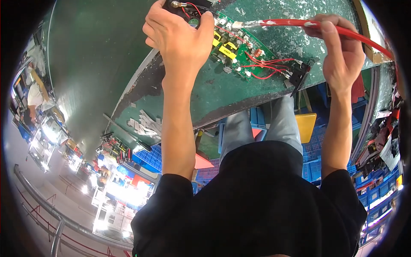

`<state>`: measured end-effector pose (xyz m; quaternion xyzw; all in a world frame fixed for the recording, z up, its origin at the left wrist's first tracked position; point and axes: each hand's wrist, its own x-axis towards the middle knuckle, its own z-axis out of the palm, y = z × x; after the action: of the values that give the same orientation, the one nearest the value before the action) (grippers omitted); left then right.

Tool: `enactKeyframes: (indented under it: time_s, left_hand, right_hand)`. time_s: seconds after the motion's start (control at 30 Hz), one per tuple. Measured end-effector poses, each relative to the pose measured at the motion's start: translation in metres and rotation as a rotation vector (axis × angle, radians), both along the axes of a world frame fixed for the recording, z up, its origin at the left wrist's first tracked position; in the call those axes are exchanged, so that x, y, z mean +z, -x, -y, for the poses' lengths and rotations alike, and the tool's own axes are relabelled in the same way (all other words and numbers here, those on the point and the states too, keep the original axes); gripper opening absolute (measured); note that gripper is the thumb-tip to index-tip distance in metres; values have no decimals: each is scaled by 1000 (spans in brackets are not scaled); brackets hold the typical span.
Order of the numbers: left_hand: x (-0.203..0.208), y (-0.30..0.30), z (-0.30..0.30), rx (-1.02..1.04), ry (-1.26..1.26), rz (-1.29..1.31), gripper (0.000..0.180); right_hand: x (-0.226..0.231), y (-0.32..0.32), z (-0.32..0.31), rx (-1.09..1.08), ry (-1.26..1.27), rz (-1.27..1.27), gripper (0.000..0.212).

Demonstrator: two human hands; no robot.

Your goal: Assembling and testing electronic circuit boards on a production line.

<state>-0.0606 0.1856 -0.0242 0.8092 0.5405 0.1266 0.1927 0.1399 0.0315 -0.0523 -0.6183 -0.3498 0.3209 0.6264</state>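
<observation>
A green circuit board (257, 64) with yellow-wrapped transformers (227, 50) lies on the worn green bench (231, 96). At its upper left end my left hand (182, 38) has its fingers closed around a black part (199, 5) bearing a round metal terminal; some fingertips are hidden. Pinched between the thumb and fingers of my right hand (342, 53) is a red hose (289, 22). Its whitish, smeared tip points left, over or just above the board's upper edge. Red wires (267, 66) run from the board to a black socket-like part (299, 76) near the bench edge.
Pale strips (145, 125) lie heaped on the bench at left, beside a long thin bar (124, 130). A cardboard box edge (371, 28) stands at far right. Below the bench are blue crates (314, 162) and a yellow panel (305, 127). Other people are in the left background.
</observation>
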Motion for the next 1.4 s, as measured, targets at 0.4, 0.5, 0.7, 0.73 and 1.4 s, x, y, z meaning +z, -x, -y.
enactKeyframes:
  time_s: [0.4,0.5,0.7,0.73,1.4]
  left_hand:
    - [-1,1,0,-12,-35,-5,64]
    - [-1,-2,1,-8,-20,-14,64]
    - [-12,10,-2,-55,-23,-28,68]
    - [-17,15,-4,-97,-19,-48,75]
    - [-22,18,-3,-70,-25,-95,80]
  right_hand:
    - [0,-3,17,-45,78,-31,22]
    - [-4,-5,20,-15,81,-30,22]
    - [-3,-5,17,-62,79,-38,21]
    - [-3,-3,15,-44,51,-46,21]
    - [-5,-5,24,26,64,-53,22]
